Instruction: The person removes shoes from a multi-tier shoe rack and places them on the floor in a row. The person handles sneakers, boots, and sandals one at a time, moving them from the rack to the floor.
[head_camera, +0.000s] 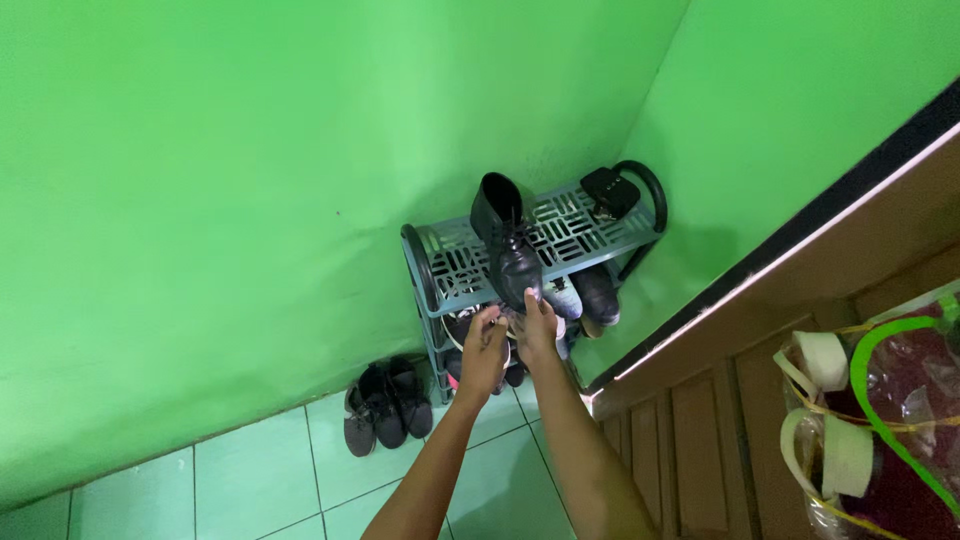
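- Bright green walls (200, 150) meet in a corner at 1 o'clock.
- Pale green floor tiles (250, 480) at 7 o'clock.
- Brown wooden panelled door (700, 430) at 4 o'clock.
- Even, soft light.

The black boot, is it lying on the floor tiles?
No, the black boot stands on the top shelf of the shoe rack, with the right hand at its toe.

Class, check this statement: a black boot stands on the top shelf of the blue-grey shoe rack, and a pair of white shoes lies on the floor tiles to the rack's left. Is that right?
Not quite. The head view shows the pair of shoes on the floor tiles is dark grey, not white. The black boot does stand on the top shelf of the blue-grey shoe rack.
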